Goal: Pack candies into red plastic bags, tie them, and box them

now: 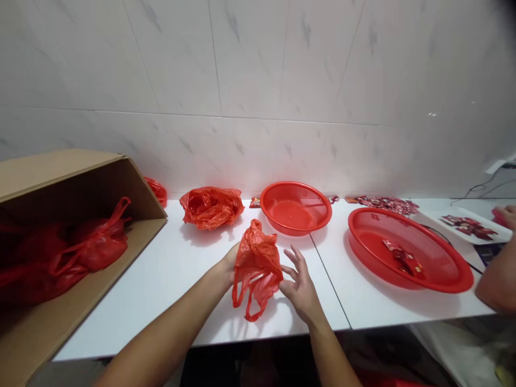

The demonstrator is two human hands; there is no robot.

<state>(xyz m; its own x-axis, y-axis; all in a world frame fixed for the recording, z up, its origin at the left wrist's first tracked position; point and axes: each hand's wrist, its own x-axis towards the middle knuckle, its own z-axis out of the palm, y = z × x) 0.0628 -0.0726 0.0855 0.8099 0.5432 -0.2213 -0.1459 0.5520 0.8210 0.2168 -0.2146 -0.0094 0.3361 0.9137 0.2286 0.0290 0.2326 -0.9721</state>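
Note:
A crumpled red plastic bag (258, 258) is held up above the white table, its handle loops hanging toward me. My left hand (233, 263) grips the bag from its left side, with most of the fingers hidden behind the plastic. On the other side, my right hand (299, 285) is open with fingers apart, its fingertips close to the bag's edge; whether they touch it I cannot tell. Beyond my hands stand a round red basket (288, 216) with perforated sides and a bunched pile of red plastic bags (212, 208).
At left a cardboard box (141, 234) lies on its side with tied red bags (107, 244) inside. To the right, a larger red basket (411, 247) holds several small red packets (405, 260). Another person's arm (497, 274) is near a white tray (433, 217) of packets.

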